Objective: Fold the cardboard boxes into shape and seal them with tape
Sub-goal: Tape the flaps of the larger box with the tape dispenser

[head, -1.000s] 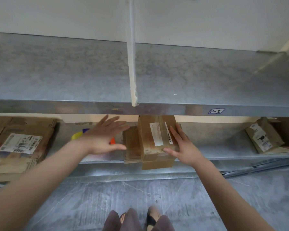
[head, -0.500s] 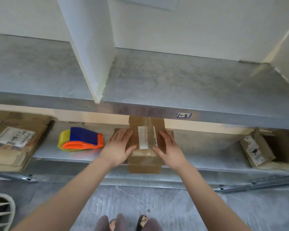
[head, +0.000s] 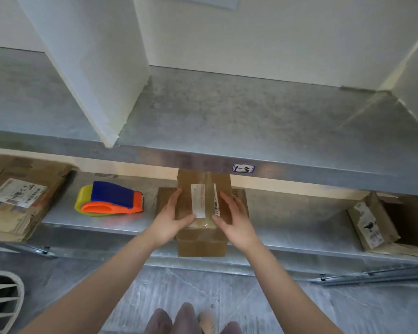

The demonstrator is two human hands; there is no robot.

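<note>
Squarely at the lower shelf's (head: pixel 299 229) front edge, a taped box (head: pixel 203 241) sits between left hand (head: pixel 170 220) and right hand (head: pixel 235 220).
From the left: a stack (head: pixel 17 201) of flattened, creased brown cardboard with a printed label; a glossy plastic tape gun (head: pixel 111 200) in yellow, blue and orange; the left hand's straight fingers flat along the box's side, thumb on its lid; shiny clear tape and white labels on matte cardboard; the right hand mirroring; well right, a torn open carton (head: pixel 372 221). Both shelves are dull, mottled metal; the floor (head: pixel 275 307) is grey and scuffed.
</note>
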